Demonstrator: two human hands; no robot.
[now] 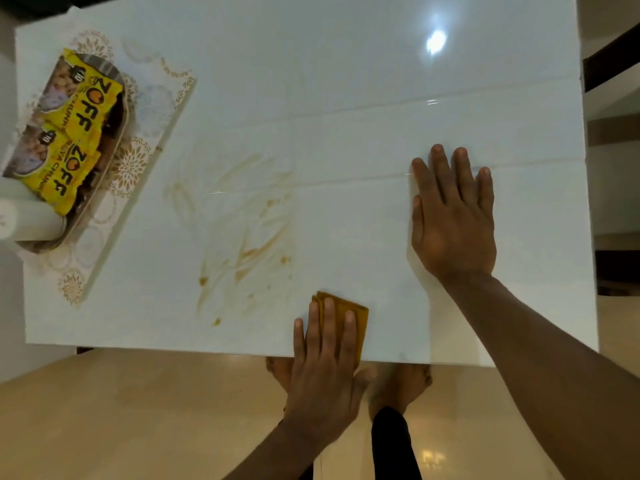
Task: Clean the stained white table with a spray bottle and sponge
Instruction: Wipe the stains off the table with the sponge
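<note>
The glossy white table (346, 81) carries brown smeared stains (249, 237) left of centre. My left hand (325, 368) presses flat on a folded mustard-yellow sponge cloth (356, 317) at the table's near edge, just right of the stains. My right hand (450, 216) lies flat on the table with fingers spread, holding nothing, to the right of the stains. A white cylindrical bottle (31, 220) lies at the far left edge; I cannot tell whether it is the spray bottle.
A patterned mat (138, 161) at the left holds a tray (117, 140) with yellow snack packets (86, 112). Beige floor (138, 410) and my bare feet (401, 386) show below the table's near edge. Dark furniture (613, 64) stands to the right.
</note>
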